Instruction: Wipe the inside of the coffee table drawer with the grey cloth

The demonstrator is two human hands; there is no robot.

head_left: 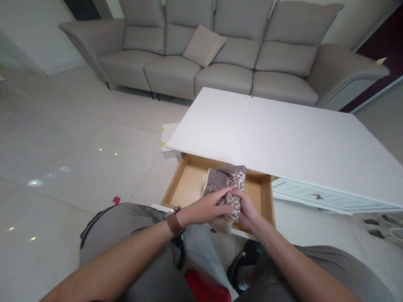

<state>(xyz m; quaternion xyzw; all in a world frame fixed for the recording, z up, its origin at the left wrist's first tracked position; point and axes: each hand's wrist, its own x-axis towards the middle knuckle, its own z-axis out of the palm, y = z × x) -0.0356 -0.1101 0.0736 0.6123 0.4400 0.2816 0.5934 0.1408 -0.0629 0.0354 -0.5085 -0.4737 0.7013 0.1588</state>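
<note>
A folded patterned cloth (225, 180), grey-brown with a pale edge, lies in an open wooden drawer (185, 184) of a white low table (283, 138). My left hand (208, 206), with a brown watch strap at the wrist, rests on the near end of the cloth with fingers curled over it. My right hand (244, 206) grips the same end from the right. Both hands meet on the cloth just inside the drawer's front edge.
A grey sectional sofa (220, 54) with a loose cushion (204, 44) stands behind the table. Glossy tiled floor (78, 147) spreads to the left. A second closed drawer front (315, 196) sits to the right. My knees and shoes are below the drawer.
</note>
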